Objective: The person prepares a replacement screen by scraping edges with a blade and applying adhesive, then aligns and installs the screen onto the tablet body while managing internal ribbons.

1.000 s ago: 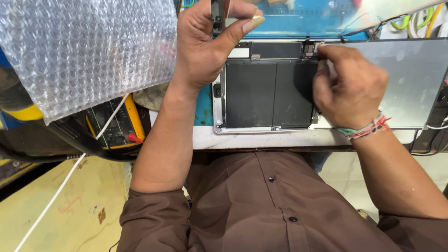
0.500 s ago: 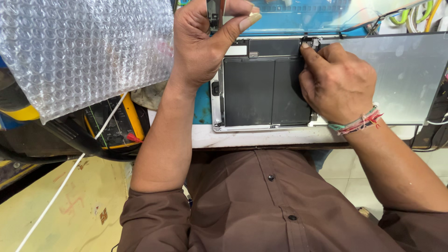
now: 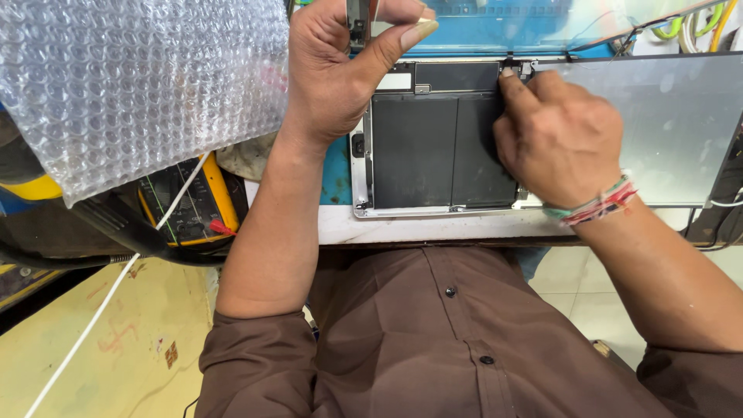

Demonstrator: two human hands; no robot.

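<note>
Cluttered white workbench edge (image 3: 433,229) runs beneath both hands, with a sheet of bubble wrap (image 3: 139,85) far left of the fingers and a yellow-cased meter (image 3: 190,205) below it. Next comes the left hand (image 3: 340,77), its thumb and fingers pinched narrowly on a small dark part (image 3: 357,23) just above the opened tablet (image 3: 433,147). Directly right of those fingers lie the tablet's two dark battery cells. Further right, the right hand (image 3: 557,139) lies on the tablet, index fingertip (image 3: 509,75) pressed to a connector (image 3: 517,65) at the top edge, remaining fingers curled, holding nothing visible. A grey back panel (image 3: 673,116) lies beyond, to the right of that hand.
</note>
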